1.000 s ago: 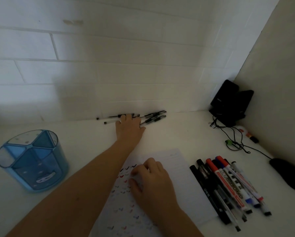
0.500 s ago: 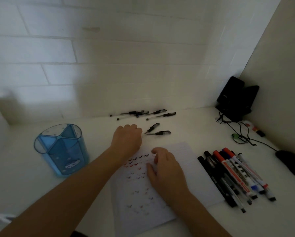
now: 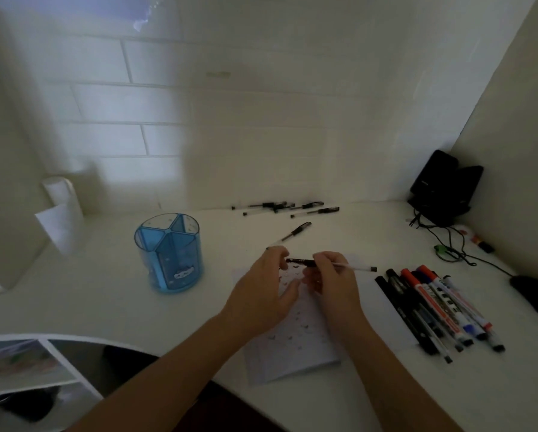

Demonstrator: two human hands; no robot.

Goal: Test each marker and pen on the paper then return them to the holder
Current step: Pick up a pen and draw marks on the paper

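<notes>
Black-ended pen point(image 3: 302, 262) hangs just over the paper point(image 3: 292, 347): the left hand point(image 3: 261, 294) pinches its black end, the right hand point(image 3: 333, 285) grips its clear barrel. The blue holder point(image 3: 169, 254) stands apart, to the left.

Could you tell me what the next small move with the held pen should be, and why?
Probably pull the cap off with the left hand, which pinches the black cap end of the pen while the right hand grips its clear barrel. The pen is level above the paper, which already bears test marks, and the cap seems on, so it cannot write.
</notes>
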